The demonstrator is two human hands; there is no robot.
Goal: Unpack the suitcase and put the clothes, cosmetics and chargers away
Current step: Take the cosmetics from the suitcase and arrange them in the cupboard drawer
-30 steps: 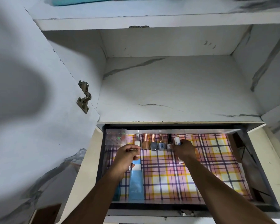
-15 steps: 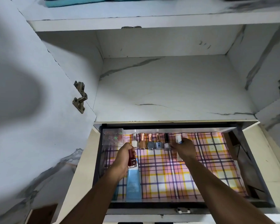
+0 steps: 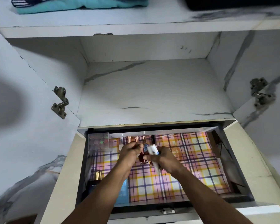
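1. Two bare forearms enter from about 6 o'clock, no sleeves in view on either.
2. The left hand (image 3: 131, 151) shows no ring, watch or band.
3. The right hand (image 3: 164, 159) is likewise unadorned at the wrist and on the fingers that show.
4. Fingernails are short.

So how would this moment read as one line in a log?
stage: cosmetics into drawer | left hand: grips red bottle | right hand: holds white tube
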